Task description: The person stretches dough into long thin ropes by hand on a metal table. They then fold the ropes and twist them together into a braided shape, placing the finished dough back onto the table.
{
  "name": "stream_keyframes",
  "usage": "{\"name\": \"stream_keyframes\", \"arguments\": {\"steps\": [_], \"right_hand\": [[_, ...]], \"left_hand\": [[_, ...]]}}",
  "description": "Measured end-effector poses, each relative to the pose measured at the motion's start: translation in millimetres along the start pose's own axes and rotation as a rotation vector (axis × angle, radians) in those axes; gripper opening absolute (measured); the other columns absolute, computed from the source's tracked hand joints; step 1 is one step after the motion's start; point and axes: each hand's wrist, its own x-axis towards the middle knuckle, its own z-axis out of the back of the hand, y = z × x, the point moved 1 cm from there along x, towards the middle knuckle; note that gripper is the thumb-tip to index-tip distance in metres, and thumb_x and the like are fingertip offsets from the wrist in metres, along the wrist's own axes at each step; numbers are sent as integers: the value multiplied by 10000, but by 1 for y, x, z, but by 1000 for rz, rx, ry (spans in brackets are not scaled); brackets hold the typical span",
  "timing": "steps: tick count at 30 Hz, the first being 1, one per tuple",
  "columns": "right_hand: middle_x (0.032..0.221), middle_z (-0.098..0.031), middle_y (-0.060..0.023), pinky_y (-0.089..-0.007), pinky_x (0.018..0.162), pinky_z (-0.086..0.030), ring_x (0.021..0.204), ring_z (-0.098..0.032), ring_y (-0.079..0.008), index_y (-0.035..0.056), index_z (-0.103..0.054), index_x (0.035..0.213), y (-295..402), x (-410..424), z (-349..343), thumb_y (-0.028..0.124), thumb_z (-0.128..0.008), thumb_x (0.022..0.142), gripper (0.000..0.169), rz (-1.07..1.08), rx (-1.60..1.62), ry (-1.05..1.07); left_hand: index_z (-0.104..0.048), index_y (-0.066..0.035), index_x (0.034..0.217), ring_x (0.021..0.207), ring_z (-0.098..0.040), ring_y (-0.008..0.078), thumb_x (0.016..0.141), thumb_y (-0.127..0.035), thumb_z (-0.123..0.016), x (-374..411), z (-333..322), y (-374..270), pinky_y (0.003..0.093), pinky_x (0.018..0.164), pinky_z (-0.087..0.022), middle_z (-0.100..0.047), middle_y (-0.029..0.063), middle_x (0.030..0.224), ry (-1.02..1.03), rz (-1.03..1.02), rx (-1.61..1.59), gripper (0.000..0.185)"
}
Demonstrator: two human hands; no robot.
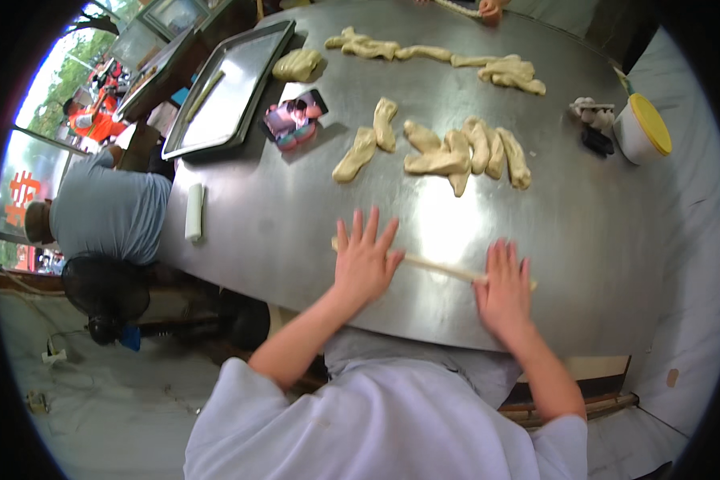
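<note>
A thin dough rope lies on the steel table close to its near edge. My left hand presses palm down over the rope's left part, fingers spread. Over its right part, my right hand rests flat, fingers closer together. Neither hand grips the rope; a short tip shows beyond each one. Just ahead are two dough strips touching end to end and a group of overlapping dough pieces. Farther off, longer dough pieces form a row, with a dough lump to the left.
On the left are a metal tray holding a thin stick, a propped phone, and a white roll. A yellow-lidded tub stands right. Another person's hand holds a dough rope at the far edge. A person and fan are left.
</note>
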Motion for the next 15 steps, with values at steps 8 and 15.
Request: {"name": "stream_keyframes", "arguments": {"steps": [8,15], "right_hand": [[1769,-376,-270,-631,1355,-218,1667,-305,-454,-48,-377,1697,-41,-34,-1,354,-687,1040,830,-57,31,73],[1777,-354,-277,-617,1359,-218,1674,-285,-459,-53,-327,1719,-88,-7,-8,371,-617,1071,827,-99,46,-44]], "left_hand": [[-470,-61,1680,1667,-288,452,1100,-483,-578,-17,9,66,637,1364,-139,-385,265,1763,65,103,40,725],[-425,34,1677,1672,-266,482,1070,-533,-619,8,6,112,612,1360,-175,-321,312,1780,-24,52,-110,852]]}}
